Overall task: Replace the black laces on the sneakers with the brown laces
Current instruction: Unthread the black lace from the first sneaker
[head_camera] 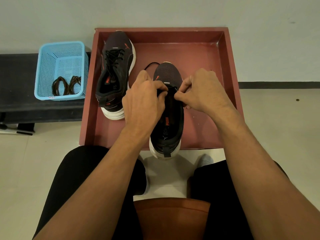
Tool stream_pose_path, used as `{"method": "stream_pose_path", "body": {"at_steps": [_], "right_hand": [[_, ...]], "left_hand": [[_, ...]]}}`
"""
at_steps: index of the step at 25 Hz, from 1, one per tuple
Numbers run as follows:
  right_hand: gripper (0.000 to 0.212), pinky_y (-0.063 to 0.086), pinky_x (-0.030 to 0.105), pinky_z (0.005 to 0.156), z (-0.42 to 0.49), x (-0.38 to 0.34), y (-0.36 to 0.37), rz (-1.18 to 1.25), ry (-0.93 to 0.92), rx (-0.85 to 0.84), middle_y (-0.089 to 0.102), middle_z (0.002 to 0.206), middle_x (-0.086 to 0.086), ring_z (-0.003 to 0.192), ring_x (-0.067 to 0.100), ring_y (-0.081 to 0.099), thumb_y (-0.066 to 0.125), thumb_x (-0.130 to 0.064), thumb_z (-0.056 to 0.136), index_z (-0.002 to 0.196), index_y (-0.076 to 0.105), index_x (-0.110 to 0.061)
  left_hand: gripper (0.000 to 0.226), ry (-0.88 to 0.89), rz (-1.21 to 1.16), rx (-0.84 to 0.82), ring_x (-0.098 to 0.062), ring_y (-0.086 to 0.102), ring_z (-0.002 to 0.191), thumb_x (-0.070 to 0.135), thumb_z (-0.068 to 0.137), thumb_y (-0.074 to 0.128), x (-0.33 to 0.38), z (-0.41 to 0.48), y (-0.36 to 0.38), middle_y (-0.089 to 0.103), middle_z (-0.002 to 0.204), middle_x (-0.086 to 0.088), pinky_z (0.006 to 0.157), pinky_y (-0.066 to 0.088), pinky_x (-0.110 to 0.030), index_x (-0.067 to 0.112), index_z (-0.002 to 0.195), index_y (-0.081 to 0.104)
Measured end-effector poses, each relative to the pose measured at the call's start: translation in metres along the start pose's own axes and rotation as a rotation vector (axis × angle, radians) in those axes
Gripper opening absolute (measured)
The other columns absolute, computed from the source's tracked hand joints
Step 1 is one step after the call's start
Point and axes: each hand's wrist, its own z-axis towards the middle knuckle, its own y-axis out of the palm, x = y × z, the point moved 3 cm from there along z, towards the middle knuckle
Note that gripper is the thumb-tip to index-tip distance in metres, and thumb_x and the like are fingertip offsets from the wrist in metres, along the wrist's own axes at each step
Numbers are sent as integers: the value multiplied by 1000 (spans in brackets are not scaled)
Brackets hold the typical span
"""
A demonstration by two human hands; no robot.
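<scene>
While the person is sitting at the near edge of the red tray (pixel 230 66), both hands are working on the near sneaker (pixel 168 129). It is lying in the tray's middle, toe pointing at the tray's far wall, white heel hanging over the tray's near rim. Left hand (pixel 144 96) is curling its fingers over the left side of the lacing area, narrow grip. Right hand (pixel 202 90) is pinching thumb against forefinger on the right side of that same area. Cannot tell if lace or upper is between the fingers. A loose black lace (pixel 150 64) is looping out from behind the left hand toward the tray's far wall. The other sneaker (pixel 116 73) is sitting in the tray's far-left corner, black laces (pixel 113 58) running through its eyelets. Brown laces (pixel 66 85) are lying coiled in a blue basket (pixel 45 66), just left of the tray, on a dark tabletop (pixel 17 84). Black-trousered legs and an orange seat (pixel 173 219) are showing on the near side of the tray.
</scene>
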Motion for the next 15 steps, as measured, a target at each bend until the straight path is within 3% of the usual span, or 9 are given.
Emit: {"method": "stream_pose_path", "body": {"at_steps": [4,9,12,15], "right_hand": [[8,65,34,74,0,-1,-2,-4,-5,-3,70,63,-6,62,10,72,81,-27,84,78,78,-23],[11,65,31,74,-2,2,-1,-7,4,-17,70,61,-7,59,7,71,82,-27,85,76,77,-24],[12,65,33,72,-1,0,-4,-8,8,-12,70,60,-6,58,8,71,82,-29,85,76,77,-25],[13,65,33,72,0,-2,-2,-15,4,-17,70,60,-5,59,10,72,82,-32,84,75,77,-24]], "left_hand": [[20,19,17,-32,-14,54,84,44,94,73,3,-1,2,44,106,10,64,39,-33,39,113,74],[9,-80,-93,67,-10,57,82,38,97,69,-6,5,-7,46,102,16,64,43,-30,34,105,72],[21,64,-75,-33,-10,54,84,45,95,70,2,2,-3,45,104,13,63,45,-31,44,115,73],[28,86,9,-68,-15,56,84,50,94,70,5,-2,2,44,109,8,62,42,-31,47,122,71]]}}
